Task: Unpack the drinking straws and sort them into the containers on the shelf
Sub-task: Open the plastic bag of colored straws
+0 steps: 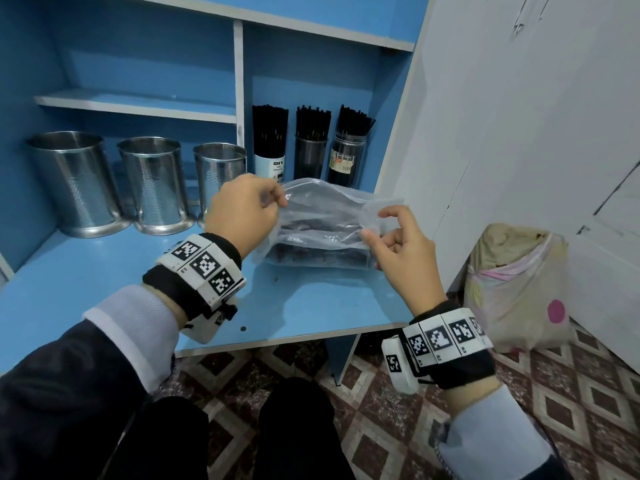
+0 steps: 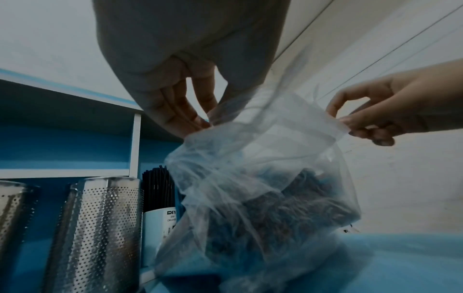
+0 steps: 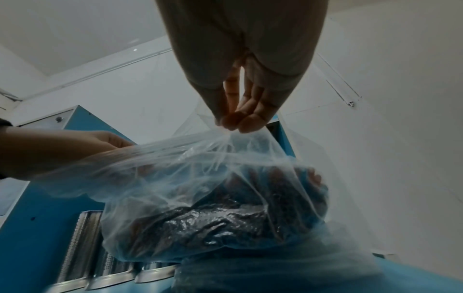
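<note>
A blue shelf unit fills the scene, its flat top running from the near edge to a far back panel; a white wall closes it in on the right, and a stuffed cloth sack sits on the patterned floor at the near right. Three steel cans with punched holes stand in a row at the far left of the shelf; to their right, past a white divider, three smaller holders packed with upright black straws stand side by side. The left holder is pale and reads "DIY", with smaller print below too blurred to read; the right one is a dark jar with a label that I cannot read. In front of those holders a clear plastic bag rests on the shelf, with a dark bundle of straws inside it; the bag blocks the lower part of the holders. The left hand pinches the bag's left rim; the right hand pinches the right rim between thumb and fingertips; the hands are apart, holding the mouth stretched between them. Both wrists wear bands with black-and-white square codes.
</note>
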Demonstrator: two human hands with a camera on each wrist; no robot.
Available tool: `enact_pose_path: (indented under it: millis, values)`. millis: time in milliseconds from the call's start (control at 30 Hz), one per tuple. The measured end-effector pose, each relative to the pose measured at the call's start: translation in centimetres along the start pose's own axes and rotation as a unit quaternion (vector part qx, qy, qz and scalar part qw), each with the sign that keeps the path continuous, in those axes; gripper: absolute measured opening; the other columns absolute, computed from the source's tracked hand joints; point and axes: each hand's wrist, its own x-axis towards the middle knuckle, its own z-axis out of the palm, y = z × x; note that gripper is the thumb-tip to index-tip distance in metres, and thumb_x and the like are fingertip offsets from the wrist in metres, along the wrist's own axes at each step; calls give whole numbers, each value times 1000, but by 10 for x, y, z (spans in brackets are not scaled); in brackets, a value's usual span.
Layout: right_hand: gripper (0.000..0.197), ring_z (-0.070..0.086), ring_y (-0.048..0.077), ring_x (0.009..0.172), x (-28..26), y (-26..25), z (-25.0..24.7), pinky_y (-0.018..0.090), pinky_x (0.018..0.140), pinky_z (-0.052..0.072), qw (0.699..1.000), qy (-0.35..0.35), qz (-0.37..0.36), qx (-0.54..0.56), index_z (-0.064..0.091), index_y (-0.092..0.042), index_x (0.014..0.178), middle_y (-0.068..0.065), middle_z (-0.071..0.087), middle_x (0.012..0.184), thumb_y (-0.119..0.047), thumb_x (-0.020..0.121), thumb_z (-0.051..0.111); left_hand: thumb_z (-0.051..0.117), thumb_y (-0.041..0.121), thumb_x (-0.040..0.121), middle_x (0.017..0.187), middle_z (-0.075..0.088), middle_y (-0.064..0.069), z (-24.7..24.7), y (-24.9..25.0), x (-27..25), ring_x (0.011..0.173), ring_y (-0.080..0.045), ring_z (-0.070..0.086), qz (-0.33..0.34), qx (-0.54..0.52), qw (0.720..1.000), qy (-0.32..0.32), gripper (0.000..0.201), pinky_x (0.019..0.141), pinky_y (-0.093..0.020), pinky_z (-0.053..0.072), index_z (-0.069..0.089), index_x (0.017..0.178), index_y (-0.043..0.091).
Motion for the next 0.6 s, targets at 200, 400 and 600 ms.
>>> enact_pose_path:
  millis: [200, 400, 600]
  values:
    - [12, 51, 15, 67, 8, 9, -7, 6, 62, 36, 993, 37, -48, -96, 59, -10, 79, 4, 57, 78, -9, 90, 65, 62, 23, 88, 120, 50, -1, -2, -2, -9, 97, -17, 53, 41, 30, 994, -94, 47, 89, -34, 45, 56, 134, 16]
    - [27, 51, 14, 74, 9, 2, 1, 10, 66, 41, 995, 10, -88, -42, 47, -20, 92, 3, 45, 100, 7, 87, 51, 79, 30, 75, 145, 21, -1, 1, -4, -15, 133, -23, 34, 29, 41, 976, -212, 100, 112, -39, 36, 19, 153, 10]
    - [68, 43, -5, 80, 3, 0, 0, 5, 76, 37, 986, -62, -129, -88, 67, -28, 120, 6, 34, 122, 17, 78, 37, 49, -9, 83, 96, 51, 13, -5, -17, -8, 72, -7, 48, 13, -87, 994, -67, 40, 63, -1, 38, 65, 102, 22]
